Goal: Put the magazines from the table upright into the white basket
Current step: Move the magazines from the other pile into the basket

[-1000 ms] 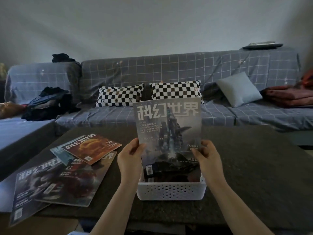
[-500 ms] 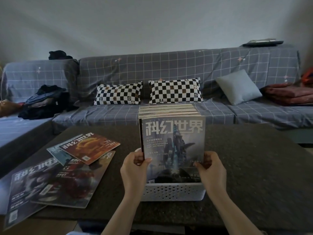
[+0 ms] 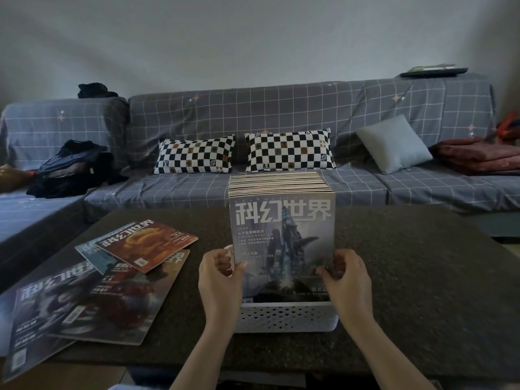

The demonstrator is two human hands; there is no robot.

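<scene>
A white perforated basket (image 3: 287, 316) stands near the front edge of the dark table (image 3: 422, 277). A row of magazines (image 3: 278, 182) stands upright in it. The front magazine (image 3: 284, 237) has a grey-blue cover with a robot figure. My left hand (image 3: 219, 277) pinches its left edge, thumb on the cover. My right hand (image 3: 347, 274) grips its right edge with curled fingers. Several magazines lie flat at the table's left: an orange one (image 3: 146, 243) on top, a teal one (image 3: 90, 251), a dark red one (image 3: 121, 302) and a dark grey one (image 3: 42, 313).
Behind the table runs a grey checked sofa (image 3: 281, 114) with two black-and-white cushions (image 3: 197, 153), a grey cushion (image 3: 394, 144), dark clothes (image 3: 70, 167) at the left and a red blanket (image 3: 478, 156) at the right. The grey magazine overhangs the table's left corner.
The grey-blue magazine has gone down from above the basket into it, in front of the upright row. Both hands came down with it along its edges.
</scene>
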